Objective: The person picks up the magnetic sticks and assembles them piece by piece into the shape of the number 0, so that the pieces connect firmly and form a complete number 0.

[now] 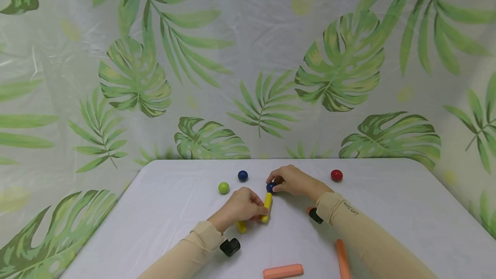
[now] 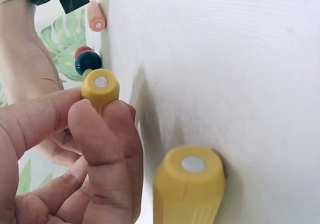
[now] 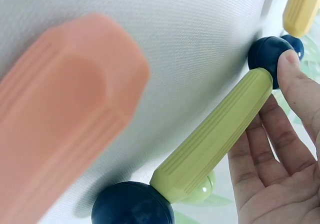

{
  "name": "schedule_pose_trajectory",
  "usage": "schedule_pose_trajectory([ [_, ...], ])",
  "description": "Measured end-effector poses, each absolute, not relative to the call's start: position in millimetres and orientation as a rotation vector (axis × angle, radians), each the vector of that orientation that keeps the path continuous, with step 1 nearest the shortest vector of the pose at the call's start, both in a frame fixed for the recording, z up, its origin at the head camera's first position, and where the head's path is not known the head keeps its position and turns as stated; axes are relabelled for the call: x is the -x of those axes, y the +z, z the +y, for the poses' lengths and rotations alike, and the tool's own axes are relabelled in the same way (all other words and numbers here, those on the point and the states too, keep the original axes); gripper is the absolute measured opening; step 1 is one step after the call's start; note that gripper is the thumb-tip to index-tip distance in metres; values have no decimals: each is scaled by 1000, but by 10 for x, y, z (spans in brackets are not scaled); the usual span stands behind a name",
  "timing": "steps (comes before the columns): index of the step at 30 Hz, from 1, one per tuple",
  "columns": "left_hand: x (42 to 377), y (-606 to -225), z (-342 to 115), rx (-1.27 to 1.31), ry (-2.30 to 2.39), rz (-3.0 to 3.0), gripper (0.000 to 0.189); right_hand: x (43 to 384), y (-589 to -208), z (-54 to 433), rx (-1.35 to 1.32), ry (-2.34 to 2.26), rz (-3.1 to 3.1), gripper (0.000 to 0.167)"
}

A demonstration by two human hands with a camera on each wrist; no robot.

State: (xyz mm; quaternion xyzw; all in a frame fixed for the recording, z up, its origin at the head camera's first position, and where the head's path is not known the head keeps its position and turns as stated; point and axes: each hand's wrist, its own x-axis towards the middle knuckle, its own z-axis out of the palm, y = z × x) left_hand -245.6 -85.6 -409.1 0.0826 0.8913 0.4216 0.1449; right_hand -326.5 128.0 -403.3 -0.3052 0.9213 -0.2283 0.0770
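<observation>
My left hand pinches a yellow stick between thumb and fingers; the left wrist view shows a round silvery spot on the end of this stick. Near that hand lies a second yellow stick, partly covered in the head view. My right hand grips a dark blue ball just beyond the yellow stick's far end; whether stick and ball touch, I cannot tell. From that ball a light green stick runs to another dark blue ball. The right hand and arm hide this stick in the head view.
Left of the hands are a loose blue ball and a green ball. A red ball sits at the right rear. Orange sticks lie nearer, one crosswise, one beside the right sleeve. A leaf-patterned curtain hangs behind the table.
</observation>
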Motion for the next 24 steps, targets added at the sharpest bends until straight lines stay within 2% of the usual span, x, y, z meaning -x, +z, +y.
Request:
schedule_pose_trajectory([
  [24,2473,-4159,-730,-181,1344,2510,18,3262,-4020,1256,870,-666,2762,22],
])
